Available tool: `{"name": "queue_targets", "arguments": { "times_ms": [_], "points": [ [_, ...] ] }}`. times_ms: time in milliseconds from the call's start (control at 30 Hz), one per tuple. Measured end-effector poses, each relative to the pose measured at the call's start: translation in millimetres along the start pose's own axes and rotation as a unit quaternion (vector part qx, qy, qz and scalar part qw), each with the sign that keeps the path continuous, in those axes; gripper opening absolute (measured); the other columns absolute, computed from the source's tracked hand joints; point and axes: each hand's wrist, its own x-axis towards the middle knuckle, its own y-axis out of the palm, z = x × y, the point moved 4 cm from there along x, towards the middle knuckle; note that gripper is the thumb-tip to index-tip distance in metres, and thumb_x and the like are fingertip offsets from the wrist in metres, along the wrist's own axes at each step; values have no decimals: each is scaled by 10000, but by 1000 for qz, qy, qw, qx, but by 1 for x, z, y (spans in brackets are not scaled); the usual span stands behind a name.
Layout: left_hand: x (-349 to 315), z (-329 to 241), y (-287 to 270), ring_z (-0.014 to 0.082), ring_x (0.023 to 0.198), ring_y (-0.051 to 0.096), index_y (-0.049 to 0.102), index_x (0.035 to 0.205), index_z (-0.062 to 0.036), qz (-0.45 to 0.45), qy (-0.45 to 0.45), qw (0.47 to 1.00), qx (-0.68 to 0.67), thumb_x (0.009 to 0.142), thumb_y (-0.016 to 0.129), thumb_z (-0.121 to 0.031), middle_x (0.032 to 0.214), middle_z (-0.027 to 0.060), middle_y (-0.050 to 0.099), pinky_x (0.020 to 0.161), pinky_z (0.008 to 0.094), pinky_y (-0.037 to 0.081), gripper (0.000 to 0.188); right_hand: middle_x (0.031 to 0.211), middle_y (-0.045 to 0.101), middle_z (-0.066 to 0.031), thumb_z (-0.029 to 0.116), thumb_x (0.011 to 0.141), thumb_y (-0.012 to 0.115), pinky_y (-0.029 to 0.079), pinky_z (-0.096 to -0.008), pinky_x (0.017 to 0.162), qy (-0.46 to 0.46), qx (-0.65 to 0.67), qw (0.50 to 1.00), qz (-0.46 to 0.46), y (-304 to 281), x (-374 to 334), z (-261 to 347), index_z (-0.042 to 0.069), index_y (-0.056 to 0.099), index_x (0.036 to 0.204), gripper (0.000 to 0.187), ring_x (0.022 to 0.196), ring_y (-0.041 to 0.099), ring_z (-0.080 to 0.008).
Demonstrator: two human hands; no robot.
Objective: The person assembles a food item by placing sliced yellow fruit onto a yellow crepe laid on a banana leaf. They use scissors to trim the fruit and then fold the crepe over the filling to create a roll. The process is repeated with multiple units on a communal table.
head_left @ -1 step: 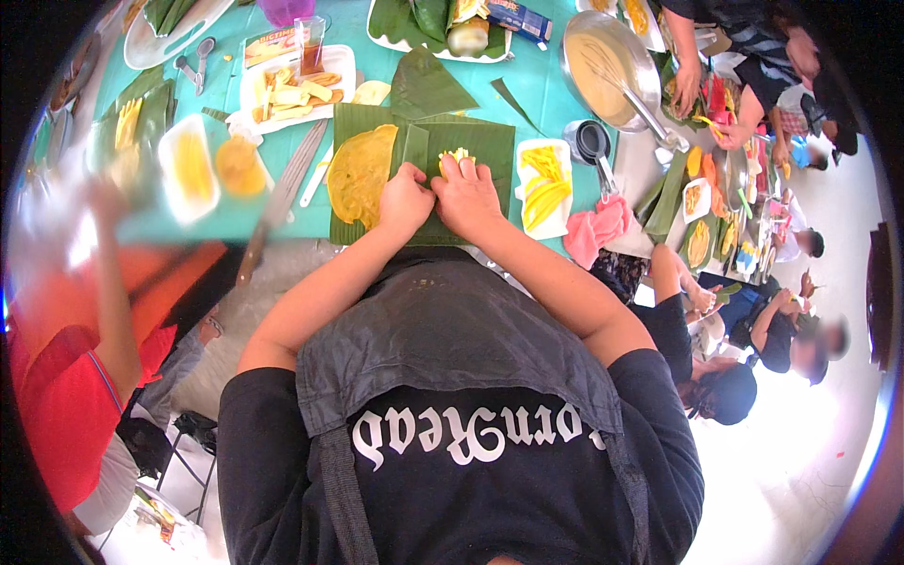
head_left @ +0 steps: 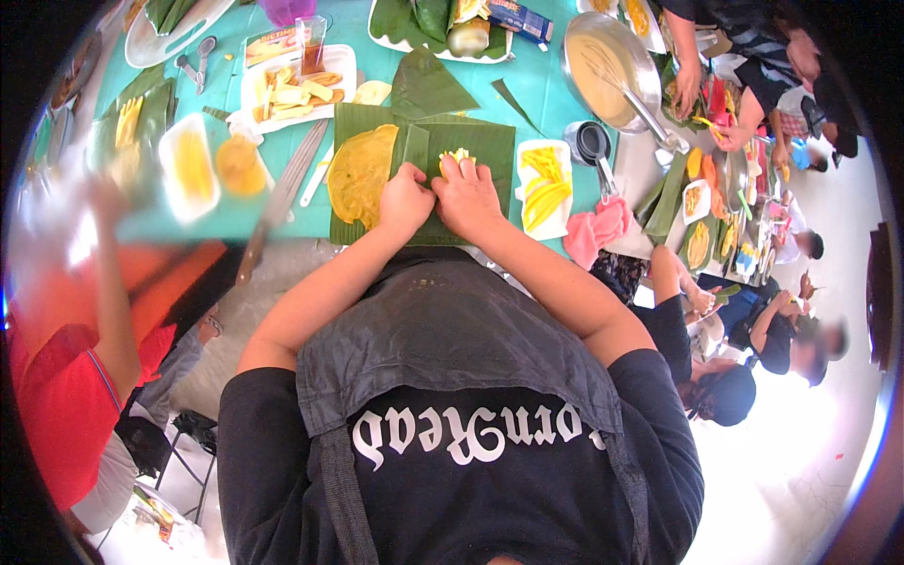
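Note:
In front of me on the table lies a banana leaf (head_left: 502,141), with a flat, round yellow-brown crepe (head_left: 363,174) on its left part. My right hand (head_left: 469,198) is closed over a small bundle of yellow and white food strips (head_left: 455,154), whose ends show past the fingertips. Beside it, almost touching, my left hand (head_left: 406,198) is curled closed at the crepe's right edge; what its fingers hold is hidden. A white tray of yellow strips (head_left: 544,193) stands to the right of the leaf.
A large knife (head_left: 282,193) lies left of the leaf, its handle over the table edge. A white tray of pale food strips (head_left: 297,94) stands beyond. On the right are a steel bowl of batter (head_left: 603,75), black measuring cups (head_left: 591,141) and a pink cloth (head_left: 600,231). Other people work alongside.

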Motion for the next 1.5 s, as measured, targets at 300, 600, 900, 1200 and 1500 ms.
{"name": "queue_targets", "arguments": {
  "times_ms": [300, 600, 900, 1200, 1500],
  "points": [
    [3, 4, 1, 342, 841, 661, 597, 963, -52, 5, -35, 999, 3, 722, 684, -136, 841, 159, 679, 746, 440, 513, 270, 1240, 542, -112, 177, 772, 590, 416, -410, 822, -21, 29, 999, -35, -2, -4, -10, 117, 678, 857, 136, 1046, 513, -277],
    [3, -9, 0, 366, 882, 654, 579, 994, -64, 20, -48, 997, 61, 711, 723, -187, 907, 174, 675, 777, 452, 515, 340, 1183, 536, -103, 183, 772, 596, 425, -410, 834, -6, 27, 998, -54, 7, -7, -14, 110, 671, 849, 130, 1032, 506, -278],
    [6, -3, 6, 351, 851, 659, 585, 959, -48, 1, -34, 999, 36, 729, 720, -177, 854, 169, 673, 750, 449, 517, 296, 1170, 529, -103, 180, 723, 690, 414, -459, 851, -17, 105, 987, -120, 4, -15, -18, 133, 652, 903, 190, 1062, 486, -320],
    [-3, -4, 2, 269, 767, 666, 619, 910, -23, -8, 29, 999, -41, 752, 712, -111, 798, 127, 670, 697, 377, 523, 203, 1177, 538, -79, 114, 763, 583, 402, -464, 823, 124, 50, 985, -107, -6, -45, -72, 123, 668, 980, 233, 1035, 493, -297],
    [-7, -5, -1, 240, 729, 663, 628, 918, -36, -34, 59, 997, -33, 769, 681, -108, 790, 99, 674, 680, 355, 525, 174, 1017, 536, -52, 144, 742, 629, 390, -451, 804, 95, 20, 995, -14, 3, -41, -88, 93, 658, 816, 93, 1008, 483, -272]
  ]
}}
